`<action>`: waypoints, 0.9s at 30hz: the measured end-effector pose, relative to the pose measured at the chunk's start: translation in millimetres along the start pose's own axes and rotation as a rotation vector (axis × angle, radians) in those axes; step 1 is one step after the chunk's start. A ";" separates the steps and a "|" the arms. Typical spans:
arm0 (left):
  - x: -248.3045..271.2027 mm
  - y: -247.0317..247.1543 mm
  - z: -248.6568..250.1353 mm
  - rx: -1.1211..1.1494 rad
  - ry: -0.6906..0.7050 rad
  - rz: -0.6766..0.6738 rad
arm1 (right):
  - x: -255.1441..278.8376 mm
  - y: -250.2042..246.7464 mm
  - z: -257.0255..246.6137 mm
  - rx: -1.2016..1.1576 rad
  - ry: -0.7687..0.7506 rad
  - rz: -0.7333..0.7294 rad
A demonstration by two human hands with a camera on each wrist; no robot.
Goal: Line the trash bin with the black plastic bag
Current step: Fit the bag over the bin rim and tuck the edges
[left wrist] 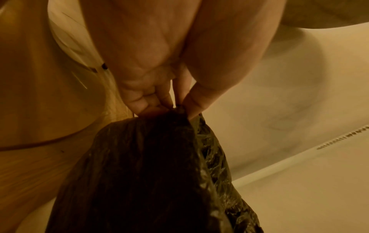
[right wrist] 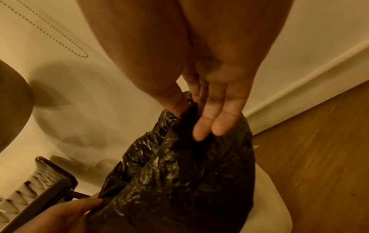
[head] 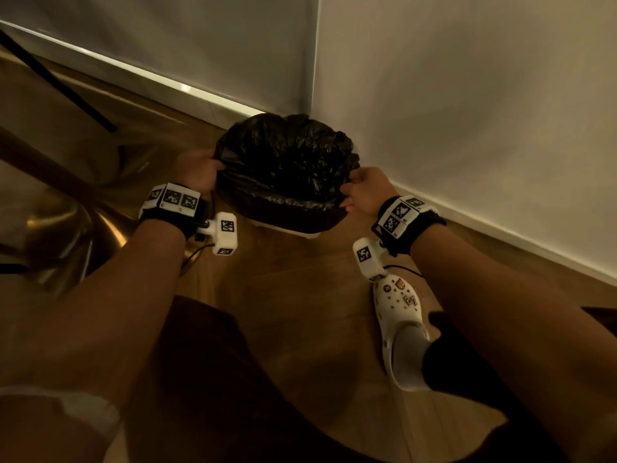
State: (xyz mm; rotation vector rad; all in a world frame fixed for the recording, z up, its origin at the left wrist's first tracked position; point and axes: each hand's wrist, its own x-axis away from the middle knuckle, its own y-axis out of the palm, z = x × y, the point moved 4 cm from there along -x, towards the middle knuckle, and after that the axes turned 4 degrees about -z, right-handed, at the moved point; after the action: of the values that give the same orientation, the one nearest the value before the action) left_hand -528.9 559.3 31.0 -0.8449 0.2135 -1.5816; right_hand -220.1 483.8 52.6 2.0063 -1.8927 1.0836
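A crinkled black plastic bag [head: 287,162] is spread over a white trash bin [head: 300,232] that stands on the wooden floor in the wall corner; only a strip of the bin's near side shows below the plastic. My left hand [head: 200,168] holds the bag's left edge, and the left wrist view shows the left hand [left wrist: 173,107] pinching a bunched bit of the bag [left wrist: 149,173] between thumb and curled fingers. My right hand [head: 367,188] is at the bag's right edge. In the right wrist view the right hand [right wrist: 189,107] pinches the bag [right wrist: 179,173] with its thumb, its outer fingers straight, above the bin's wall [right wrist: 267,205].
Two walls with white baseboards meet right behind the bin. A shiny gold round base [head: 66,235] sits on the floor at the left, and a black rod [head: 56,78] slants behind it. My foot in a white clog [head: 400,329] stands near the bin. A dark chair frame [right wrist: 49,181] shows at lower left.
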 end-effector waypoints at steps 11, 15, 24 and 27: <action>-13.6 11.3 -24.4 0.155 -0.026 0.081 | -47.1 25.4 15.3 -0.051 0.002 -0.038; -20.0 5.8 -32.1 0.318 -0.046 0.150 | -53.8 31.9 13.6 -0.091 -0.006 -0.034; -35.5 -11.0 -49.4 0.542 -0.040 0.237 | -63.7 56.0 -2.2 -0.150 -0.042 -0.020; -36.2 -11.1 -50.8 0.585 -0.022 0.233 | -68.4 60.0 -5.9 -0.162 -0.035 -0.015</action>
State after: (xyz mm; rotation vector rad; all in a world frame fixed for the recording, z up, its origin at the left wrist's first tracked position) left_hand -570.5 578.3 -12.8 -0.3637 -0.1611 -1.3110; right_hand -272.6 531.0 -5.0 1.9588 -1.9128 0.8664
